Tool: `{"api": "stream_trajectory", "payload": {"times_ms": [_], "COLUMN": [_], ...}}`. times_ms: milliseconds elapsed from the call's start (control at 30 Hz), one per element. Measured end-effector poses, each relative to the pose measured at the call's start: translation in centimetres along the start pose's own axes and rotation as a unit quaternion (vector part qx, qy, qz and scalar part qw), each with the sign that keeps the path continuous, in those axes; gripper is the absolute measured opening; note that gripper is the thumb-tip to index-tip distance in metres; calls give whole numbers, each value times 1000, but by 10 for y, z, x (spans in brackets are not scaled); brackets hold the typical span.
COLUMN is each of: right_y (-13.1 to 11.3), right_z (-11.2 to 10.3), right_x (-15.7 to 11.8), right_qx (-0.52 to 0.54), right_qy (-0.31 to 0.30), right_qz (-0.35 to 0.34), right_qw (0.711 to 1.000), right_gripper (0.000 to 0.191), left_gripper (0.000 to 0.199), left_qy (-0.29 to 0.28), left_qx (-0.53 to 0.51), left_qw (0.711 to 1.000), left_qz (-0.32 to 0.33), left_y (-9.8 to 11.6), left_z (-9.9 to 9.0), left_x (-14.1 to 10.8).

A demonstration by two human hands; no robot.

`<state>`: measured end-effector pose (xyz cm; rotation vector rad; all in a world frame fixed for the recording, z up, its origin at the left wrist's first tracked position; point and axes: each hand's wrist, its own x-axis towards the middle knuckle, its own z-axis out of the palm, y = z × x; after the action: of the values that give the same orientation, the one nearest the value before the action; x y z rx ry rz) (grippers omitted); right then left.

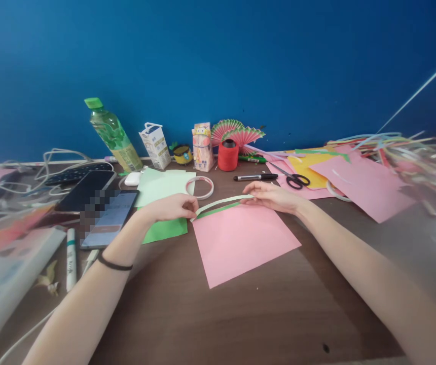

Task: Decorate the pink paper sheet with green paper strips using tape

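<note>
A pink sheet of paper (244, 238) lies on the brown table, with a green strip (218, 210) along its far edge. Just above that edge a thin whitish strip (221, 201) bows slightly between my hands. My left hand (180, 207) pinches its left end near the sheet's far left corner. At the strip's right end is my right hand (269, 196), its thumb and fingers closed on it over the sheet's far edge. A roll of tape (204, 187) lies behind the strip, between my hands.
Left: green papers (167, 183), a phone (113, 218), a marker (71, 258), cables and a tilted bottle (115, 137). Behind: a carton (157, 147), red thread spool (228, 156), folded paper fans (243, 134) and black pen (256, 177). Right: scissors (297, 181) and coloured papers (362, 182).
</note>
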<state>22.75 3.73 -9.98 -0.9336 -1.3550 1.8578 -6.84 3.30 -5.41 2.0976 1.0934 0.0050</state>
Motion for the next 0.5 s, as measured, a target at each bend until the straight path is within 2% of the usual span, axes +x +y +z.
{"api": "stream_trajectory", "payload": {"times_ms": [200, 500], "right_y": [0, 1], "right_z": [0, -9], "right_x": [0, 1], "right_qx": [2, 67], "right_qy": [1, 18], "right_qz": [-3, 3], "right_qw": [1000, 998], "right_gripper": [12, 10], "left_gripper": [13, 15], "left_qy": [-15, -10], "left_qx": [18, 32], "left_qw": [1000, 999], "left_qz": [0, 3], "left_y": [-1, -2], "left_z": [-5, 0], "left_x": [-4, 1]}}
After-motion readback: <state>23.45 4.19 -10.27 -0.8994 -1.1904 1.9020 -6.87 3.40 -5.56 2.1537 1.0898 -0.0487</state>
